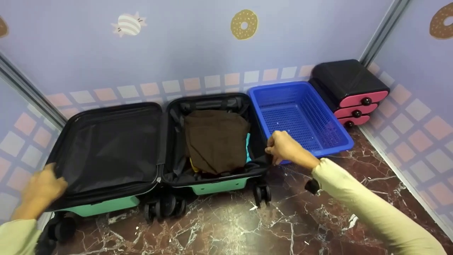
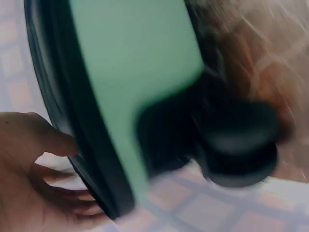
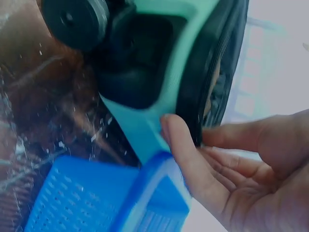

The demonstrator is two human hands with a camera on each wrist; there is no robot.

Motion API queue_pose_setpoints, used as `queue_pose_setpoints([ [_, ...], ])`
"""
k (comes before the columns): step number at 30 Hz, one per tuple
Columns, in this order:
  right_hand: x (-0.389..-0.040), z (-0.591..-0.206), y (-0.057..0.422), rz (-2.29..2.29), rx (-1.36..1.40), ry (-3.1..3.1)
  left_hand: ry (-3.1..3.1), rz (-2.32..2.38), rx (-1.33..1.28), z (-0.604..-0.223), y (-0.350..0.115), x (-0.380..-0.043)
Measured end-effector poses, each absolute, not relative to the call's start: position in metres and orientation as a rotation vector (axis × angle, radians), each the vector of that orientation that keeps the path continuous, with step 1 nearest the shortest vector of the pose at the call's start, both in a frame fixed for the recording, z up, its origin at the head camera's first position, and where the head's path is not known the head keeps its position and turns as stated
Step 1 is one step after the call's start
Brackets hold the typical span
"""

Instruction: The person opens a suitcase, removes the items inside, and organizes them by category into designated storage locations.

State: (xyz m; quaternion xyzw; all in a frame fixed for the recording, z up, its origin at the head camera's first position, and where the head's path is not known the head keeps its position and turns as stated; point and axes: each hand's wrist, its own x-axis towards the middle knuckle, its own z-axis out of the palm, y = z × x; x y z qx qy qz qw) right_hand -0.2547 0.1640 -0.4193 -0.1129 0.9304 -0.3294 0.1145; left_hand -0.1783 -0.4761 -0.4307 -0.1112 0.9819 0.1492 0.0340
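Observation:
An open suitcase with black lining and green shell lies on the floor, its two halves side by side. Folded brown cloth fills much of the right half, with yellow and turquoise edges showing beneath. At the left half's outer front corner, my left hand has its thumb on the black rim; in the left wrist view the hand is blurred, its fingers partly behind the rim. My right hand pinches the right half's rim near its front corner, thumb outside and fingers inside, as the right wrist view shows.
A blue plastic basket stands right against the suitcase, close to my right hand. Behind it is a black drawer unit with pink fronts. Walls enclose the back and both sides. Black wheels stick out in front over dark marbled floor.

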Motion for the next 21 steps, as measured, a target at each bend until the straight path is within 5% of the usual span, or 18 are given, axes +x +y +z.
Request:
queue_pose_setpoints([
  [12,-0.302,-0.396,0.159,-1.281,-0.213,2.652,3.278,0.934,0.008,-0.39,-0.37,-0.2],
  [21,-0.332,-0.393,0.138,-1.525,-0.022,2.137,2.558,1.726,0.126,-0.378,-0.283,-0.241],
])
